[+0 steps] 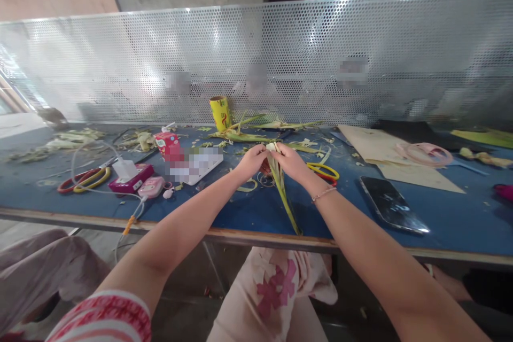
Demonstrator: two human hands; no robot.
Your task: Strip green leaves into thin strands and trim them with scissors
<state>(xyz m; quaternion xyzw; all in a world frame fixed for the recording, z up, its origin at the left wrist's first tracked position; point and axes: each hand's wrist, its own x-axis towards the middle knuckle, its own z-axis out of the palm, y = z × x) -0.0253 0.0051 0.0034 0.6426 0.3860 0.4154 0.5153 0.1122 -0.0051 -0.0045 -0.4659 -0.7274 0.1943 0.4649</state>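
My left hand (251,161) and my right hand (292,162) meet over the middle of the blue table, both closed at the pale top end of a green plant stalk (282,192). Fingers and thumbs pinch that end from either side. From there the long leafy part hangs down toward me, its tip near the table's front edge. Beside my right wrist lie scissors (329,172) with yellow and red handles, partly hidden by the arm. Thin curled strips (249,187) of plant lie by my left hand.
Beyond my hands lie more stalks (244,136) and a yellow can (220,113), before a perforated metal screen (276,59). Left are a red carton (168,145), a purple power strip (132,178) with cables and other scissors (86,180). Right are a phone (391,205) and brown paper (377,147).
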